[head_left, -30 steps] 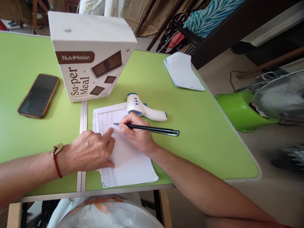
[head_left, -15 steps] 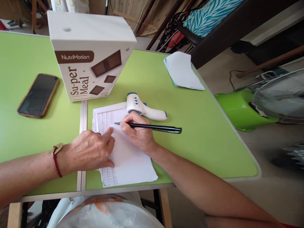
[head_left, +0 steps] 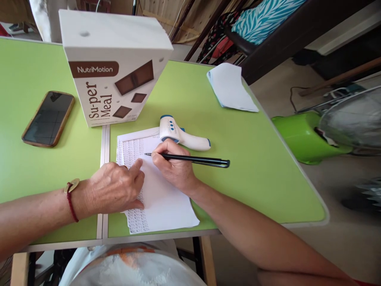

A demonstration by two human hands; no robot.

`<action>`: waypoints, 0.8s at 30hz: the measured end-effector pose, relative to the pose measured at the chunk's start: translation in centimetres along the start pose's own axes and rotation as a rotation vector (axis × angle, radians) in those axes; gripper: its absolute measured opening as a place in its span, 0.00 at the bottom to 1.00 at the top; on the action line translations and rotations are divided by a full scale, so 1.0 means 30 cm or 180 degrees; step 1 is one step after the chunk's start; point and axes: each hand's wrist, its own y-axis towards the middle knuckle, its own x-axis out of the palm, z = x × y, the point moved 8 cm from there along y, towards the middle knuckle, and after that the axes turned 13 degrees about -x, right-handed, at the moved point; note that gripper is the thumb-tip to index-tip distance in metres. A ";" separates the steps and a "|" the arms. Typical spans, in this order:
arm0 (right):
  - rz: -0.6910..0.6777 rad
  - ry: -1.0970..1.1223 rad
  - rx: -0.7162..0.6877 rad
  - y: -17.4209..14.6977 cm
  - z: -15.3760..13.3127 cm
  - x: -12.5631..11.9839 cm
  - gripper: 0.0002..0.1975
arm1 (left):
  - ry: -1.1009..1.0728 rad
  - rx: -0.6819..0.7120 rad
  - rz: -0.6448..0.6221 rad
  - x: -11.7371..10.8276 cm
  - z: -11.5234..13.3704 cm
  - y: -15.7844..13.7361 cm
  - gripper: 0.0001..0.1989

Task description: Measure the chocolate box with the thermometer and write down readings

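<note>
My right hand [head_left: 174,165] grips a black pen [head_left: 196,160], its tip at the writing on a white sheet of paper [head_left: 166,206]. Rows of small handwritten characters run down the left part of the sheet. Across that written part lies my left hand [head_left: 119,186], pressing on the paper with fingers and thumb spread; the index fingertip is just below the pen tip. A white and blue infrared thermometer [head_left: 184,135] rests on the sheet's top edge, just beyond my right hand.
A tall white NutriMotion box [head_left: 116,67] stands behind the paper. Left of it lies a phone [head_left: 48,119] in a brown case. Folded white papers [head_left: 232,87] lie at the far right of the green table [head_left: 253,171]. On the floor are a green bin [head_left: 309,137] and a fan [head_left: 354,119].
The view has shifted very slightly. Both hands and the pen stay in nearly the same place on the paper.
</note>
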 end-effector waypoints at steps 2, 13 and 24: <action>-0.0026 -0.0012 0.0033 -0.001 0.004 0.003 0.08 | 0.0006 -0.0002 0.0000 0.002 0.001 -0.002 0.27; -0.0168 -0.0292 -0.0791 0.019 -0.075 -0.033 0.05 | 0.0007 0.0031 -0.0003 0.006 0.000 -0.003 0.27; -0.1618 -0.2187 -0.1822 0.010 -0.103 -0.030 0.18 | 0.0024 0.0056 -0.0007 -0.003 -0.002 -0.006 0.26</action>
